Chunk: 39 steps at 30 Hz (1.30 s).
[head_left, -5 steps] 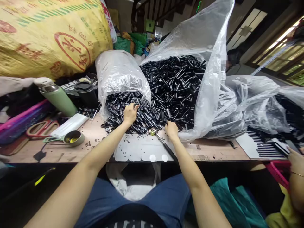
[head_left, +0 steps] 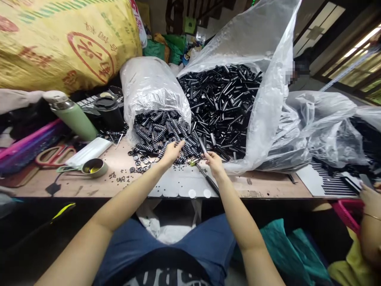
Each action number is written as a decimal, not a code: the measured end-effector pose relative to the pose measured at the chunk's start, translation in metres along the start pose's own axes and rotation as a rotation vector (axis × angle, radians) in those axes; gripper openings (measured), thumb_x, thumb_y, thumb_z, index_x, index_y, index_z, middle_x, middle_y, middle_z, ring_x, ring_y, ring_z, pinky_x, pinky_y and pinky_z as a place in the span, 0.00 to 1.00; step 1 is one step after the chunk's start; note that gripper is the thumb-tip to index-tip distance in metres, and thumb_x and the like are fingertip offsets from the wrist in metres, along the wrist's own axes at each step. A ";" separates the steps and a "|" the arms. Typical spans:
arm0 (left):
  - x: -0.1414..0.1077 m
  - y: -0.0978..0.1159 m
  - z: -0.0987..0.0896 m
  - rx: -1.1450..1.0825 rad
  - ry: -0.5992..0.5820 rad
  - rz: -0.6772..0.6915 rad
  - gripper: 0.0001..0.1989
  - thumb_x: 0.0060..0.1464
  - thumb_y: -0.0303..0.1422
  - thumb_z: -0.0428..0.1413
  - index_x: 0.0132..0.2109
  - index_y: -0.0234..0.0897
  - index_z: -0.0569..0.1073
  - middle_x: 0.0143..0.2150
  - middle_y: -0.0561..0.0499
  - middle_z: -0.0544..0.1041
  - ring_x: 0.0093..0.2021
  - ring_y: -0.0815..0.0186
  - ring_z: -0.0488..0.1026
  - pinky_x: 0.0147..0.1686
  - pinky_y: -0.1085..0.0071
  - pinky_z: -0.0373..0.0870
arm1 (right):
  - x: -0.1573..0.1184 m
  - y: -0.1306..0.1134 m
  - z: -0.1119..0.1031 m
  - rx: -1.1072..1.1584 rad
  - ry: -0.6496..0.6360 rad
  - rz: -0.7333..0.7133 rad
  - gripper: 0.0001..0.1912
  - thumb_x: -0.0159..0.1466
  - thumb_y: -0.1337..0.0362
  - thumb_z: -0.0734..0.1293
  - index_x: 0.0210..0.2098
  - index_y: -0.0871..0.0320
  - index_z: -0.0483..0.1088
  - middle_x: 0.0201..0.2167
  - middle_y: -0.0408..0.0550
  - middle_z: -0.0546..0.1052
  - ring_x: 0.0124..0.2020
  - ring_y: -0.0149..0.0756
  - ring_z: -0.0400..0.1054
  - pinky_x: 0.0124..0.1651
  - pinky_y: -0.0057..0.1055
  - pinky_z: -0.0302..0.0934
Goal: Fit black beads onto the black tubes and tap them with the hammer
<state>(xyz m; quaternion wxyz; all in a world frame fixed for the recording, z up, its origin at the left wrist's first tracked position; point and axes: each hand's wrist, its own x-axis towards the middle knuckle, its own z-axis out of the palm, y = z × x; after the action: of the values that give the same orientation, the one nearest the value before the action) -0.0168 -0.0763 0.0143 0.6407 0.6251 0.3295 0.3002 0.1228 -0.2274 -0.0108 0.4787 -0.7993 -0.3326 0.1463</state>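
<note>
My right hand (head_left: 213, 162) pinches a short black tube (head_left: 201, 143), which tilts up and away to the left. Just left of it, my left hand (head_left: 173, 153) hovers at the front of a pile of black ribbed pieces (head_left: 154, 129); its fingers are closed together, and what they hold, if anything, is too small to make out. That pile spills from a clear plastic bag (head_left: 153, 83). Behind my right hand, many black tubes (head_left: 226, 95) fill a larger open clear bag (head_left: 274, 83). A tool with a metal shaft and dark handle (head_left: 212, 184) lies between my forearms.
Small black bits lie scattered on the table (head_left: 119, 188). To the left are red-handled scissors (head_left: 55, 155), a small cup (head_left: 94, 169), a green flask (head_left: 74, 119) and a black lidded cup (head_left: 108, 111). A co-worker's hand (head_left: 370, 198) is at the far right.
My right hand has lifted a black tube from beside the pile. My left hand has moved right and toward me, out of the ribbed pieces. The view has shifted slightly.
</note>
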 end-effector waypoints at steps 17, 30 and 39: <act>-0.096 -0.008 -0.006 -0.340 -0.294 -0.197 0.20 0.48 0.47 0.59 0.40 0.36 0.68 0.22 0.57 0.69 0.14 0.76 0.60 0.12 0.79 0.52 | -0.091 -0.035 0.011 -0.321 -0.222 -0.582 0.62 0.46 0.54 0.77 0.68 0.60 0.38 0.63 0.62 0.55 0.65 0.51 0.48 0.66 0.49 0.47; -0.116 -0.005 -0.002 -0.537 -0.121 -0.456 0.13 0.50 0.40 0.55 0.34 0.33 0.71 0.18 0.54 0.69 0.15 0.68 0.67 0.14 0.75 0.64 | -0.115 -0.043 0.021 0.017 -0.321 -0.693 0.62 0.45 0.51 0.78 0.67 0.54 0.37 0.66 0.59 0.50 0.68 0.51 0.45 0.67 0.51 0.46; -0.121 0.011 0.002 -0.397 -0.126 -0.544 0.10 0.54 0.36 0.52 0.32 0.32 0.70 0.16 0.52 0.68 0.14 0.64 0.69 0.14 0.72 0.67 | -0.122 -0.037 0.034 -0.007 -0.280 -0.556 0.59 0.43 0.61 0.77 0.65 0.55 0.41 0.62 0.58 0.54 0.64 0.50 0.51 0.64 0.48 0.53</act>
<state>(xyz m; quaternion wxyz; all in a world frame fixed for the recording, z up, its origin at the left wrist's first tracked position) -0.0880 -0.1730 0.0310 0.8258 0.3945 0.3790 0.1372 -0.0004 -0.2748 -0.0057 0.4473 -0.6513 -0.6016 0.1173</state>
